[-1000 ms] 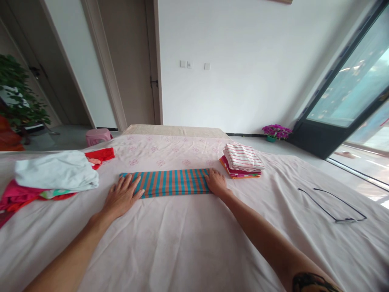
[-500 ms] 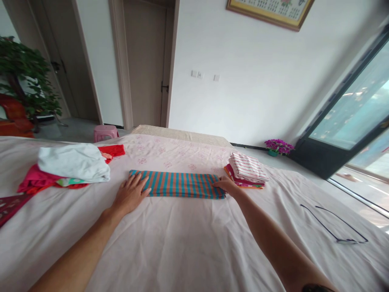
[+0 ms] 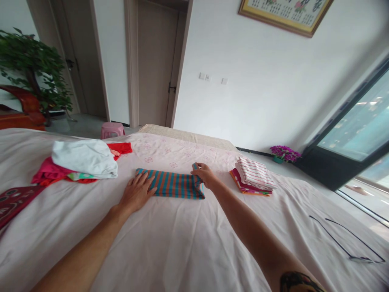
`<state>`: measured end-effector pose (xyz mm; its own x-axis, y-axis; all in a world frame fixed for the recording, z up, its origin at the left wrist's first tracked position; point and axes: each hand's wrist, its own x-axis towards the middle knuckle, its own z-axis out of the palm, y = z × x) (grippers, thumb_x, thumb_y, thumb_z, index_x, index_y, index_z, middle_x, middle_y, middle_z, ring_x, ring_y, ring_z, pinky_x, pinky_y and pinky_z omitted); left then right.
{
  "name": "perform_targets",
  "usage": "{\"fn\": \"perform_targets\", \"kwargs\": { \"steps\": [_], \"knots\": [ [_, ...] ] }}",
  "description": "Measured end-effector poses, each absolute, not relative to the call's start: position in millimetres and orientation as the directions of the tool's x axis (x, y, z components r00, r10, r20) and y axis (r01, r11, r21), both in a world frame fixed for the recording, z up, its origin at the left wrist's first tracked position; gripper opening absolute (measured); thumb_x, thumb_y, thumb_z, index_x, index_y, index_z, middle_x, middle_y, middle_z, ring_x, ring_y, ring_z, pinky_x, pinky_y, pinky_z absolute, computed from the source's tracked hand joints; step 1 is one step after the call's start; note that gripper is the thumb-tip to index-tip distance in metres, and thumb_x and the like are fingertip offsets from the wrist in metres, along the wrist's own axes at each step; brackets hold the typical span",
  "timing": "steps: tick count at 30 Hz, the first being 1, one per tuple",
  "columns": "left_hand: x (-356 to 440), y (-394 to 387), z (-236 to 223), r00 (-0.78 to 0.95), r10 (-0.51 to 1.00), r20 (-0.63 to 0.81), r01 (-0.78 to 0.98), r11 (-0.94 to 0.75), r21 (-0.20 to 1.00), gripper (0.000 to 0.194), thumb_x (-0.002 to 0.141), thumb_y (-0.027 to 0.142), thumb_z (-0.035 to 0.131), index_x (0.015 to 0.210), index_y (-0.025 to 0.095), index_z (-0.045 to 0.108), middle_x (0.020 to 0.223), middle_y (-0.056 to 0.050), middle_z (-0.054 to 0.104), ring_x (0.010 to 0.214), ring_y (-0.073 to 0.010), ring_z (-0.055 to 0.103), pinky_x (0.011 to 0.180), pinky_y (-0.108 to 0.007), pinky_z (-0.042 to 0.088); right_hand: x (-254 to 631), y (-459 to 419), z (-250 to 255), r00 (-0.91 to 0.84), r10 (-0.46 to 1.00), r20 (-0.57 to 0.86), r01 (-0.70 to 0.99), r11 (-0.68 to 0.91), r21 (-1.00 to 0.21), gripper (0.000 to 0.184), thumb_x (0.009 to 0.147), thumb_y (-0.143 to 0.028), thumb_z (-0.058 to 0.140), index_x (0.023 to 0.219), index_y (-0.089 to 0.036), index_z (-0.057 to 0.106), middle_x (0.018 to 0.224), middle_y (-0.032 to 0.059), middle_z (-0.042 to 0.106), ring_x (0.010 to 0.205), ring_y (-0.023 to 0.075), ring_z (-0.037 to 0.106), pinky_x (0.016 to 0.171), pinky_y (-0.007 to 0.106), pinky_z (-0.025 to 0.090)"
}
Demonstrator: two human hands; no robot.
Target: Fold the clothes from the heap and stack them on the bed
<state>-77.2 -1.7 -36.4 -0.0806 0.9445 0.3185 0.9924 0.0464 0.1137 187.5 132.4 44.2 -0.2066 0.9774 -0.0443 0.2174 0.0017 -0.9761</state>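
A blue-and-orange striped cloth lies as a long folded strip on the pale bed sheet. My left hand rests flat on its left end, fingers spread. At the other end, my right hand pinches the cloth's edge, which is lifted and bent back over toward the left. To the right sits a stack of folded cloths, a red-and-white striped one on top. On the left lies a loose pile with a white garment over red and pink ones.
Eyeglasses lie on the sheet at the right. A dark red patterned item is at the left edge. Beyond the bed stand a pink stool, a leafy plant and purple flowers by the wall.
My right hand has raised the right end of the striped cloth and carried it leftward, so the strip looks shorter. The left hand stays pressed on the left end. The view has shifted slightly.
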Motion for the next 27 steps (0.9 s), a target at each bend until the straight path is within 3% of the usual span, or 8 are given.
{"fn": "perform_targets", "kwargs": {
  "steps": [6,11,14,17,19,21,23,27],
  "knots": [
    [-77.5,-1.7,-36.1,-0.076,0.944,0.32,0.991,0.036,0.129,0.055,0.093,0.05,0.04,0.14,0.024,0.049,0.152,-0.011,0.039,0.14,-0.0313,0.034,0.111,-0.048,0.024,135.5,125.2,16.9,-0.208,0.977,0.049,0.552,0.158,-0.819,0.05,0.06,-0.017,0.073,0.109,-0.018,0.061,0.079,0.0012,0.066,0.067,0.016,0.064,0.054,0.021,0.049],
    [-77.4,-1.8,-34.9,-0.075,0.942,0.327,0.992,0.037,0.119,0.054,0.093,0.05,0.04,0.14,0.025,0.049,0.151,-0.011,0.04,0.14,-0.0315,0.033,0.11,-0.05,0.025,129.4,109.2,18.0,-0.26,0.964,-0.055,0.577,0.11,-0.809,0.053,0.08,-0.028,0.058,0.131,-0.017,0.05,0.086,0.0056,0.069,0.057,0.0156,0.063,0.05,0.026,0.051],
    [-76.8,-1.7,-34.2,-0.076,0.943,0.324,0.993,0.044,0.105,0.053,0.093,0.049,0.039,0.14,0.025,0.048,0.151,-0.01,0.041,0.139,-0.0313,0.034,0.111,-0.05,0.025,134.8,102.2,23.4,-0.268,0.951,0.151,0.627,0.291,-0.722,0.041,0.089,-0.024,0.044,0.129,-0.018,0.053,0.102,0.0075,0.069,0.084,0.0172,0.067,0.074,0.029,0.053],
    [-75.7,-2.0,-33.6,-0.081,0.942,0.325,0.993,0.051,0.102,0.053,0.093,0.049,0.039,0.14,0.025,0.049,0.152,-0.01,0.041,0.139,-0.0302,0.034,0.111,-0.049,0.024,137.1,93.1,16.7,-0.387,0.863,0.326,0.729,0.503,-0.466,0.043,0.096,-0.029,0.038,0.136,-0.018,0.049,0.134,0.012,0.056,0.123,0.0229,0.052,0.103,0.038,0.039],
    [-74.5,-2.7,-33.0,-0.079,0.94,0.331,0.994,0.05,0.096,0.052,0.093,0.048,0.04,0.139,0.024,0.05,0.151,-0.01,0.041,0.139,-0.0298,0.034,0.111,-0.048,0.025,135.2,86.6,4.4,-0.532,0.792,0.3,0.728,0.608,-0.317,0.05,0.098,-0.037,0.037,0.143,-0.016,0.042,0.148,0.0134,0.042,0.138,0.0266,0.035,0.113,0.044,0.025],
    [-73.4,-3.5,-32.3,-0.068,0.939,0.338,0.995,0.041,0.087,0.051,0.093,0.047,0.041,0.138,0.024,0.051,0.15,-0.011,0.042,0.139,-0.0298,0.035,0.111,-0.048,0.026,132.5,82.5,-8.0,-0.633,0.737,0.238,0.692,0.676,-0.252,0.055,0.098,-0.041,0.038,0.145,-0.014,0.039,0.153,0.014,0.035,0.143,0.0279,0.025,0.117,0.046,0.015],
    [-72.8,-4.1,-31.6,-0.065,0.937,0.343,0.995,0.036,0.091,0.051,0.093,0.046,0.041,0.137,0.024,0.052,0.15,-0.01,0.043,0.138,-0.0295,0.036,0.111,-0.048,0.027,132.2,82.9,-14.0,-0.691,0.695,0.198,0.646,0.717,-0.26,0.054,0.098,-0.042,0.04,0.145,-0.016,0.039,0.154,0.0123,0.033,0.144,0.0272,0.024,0.118,0.045,0.012],
    [-73.6,-4.0,-30.0,-0.09,0.932,0.352,0.991,0.047,0.127,0.049,0.093,0.045,0.04,0.134,0.024,0.054,0.146,-0.009,0.048,0.137,-0.0279,0.038,0.11,-0.046,0.029,148.2,95.1,-1.6,-0.631,0.749,0.203,0.645,0.652,-0.398,0.049,0.092,-0.037,0.049,0.14,-0.027,0.045,0.145,0.005,0.047,0.134,0.0238,0.04,0.113,0.041,0.026]
  ]
}}
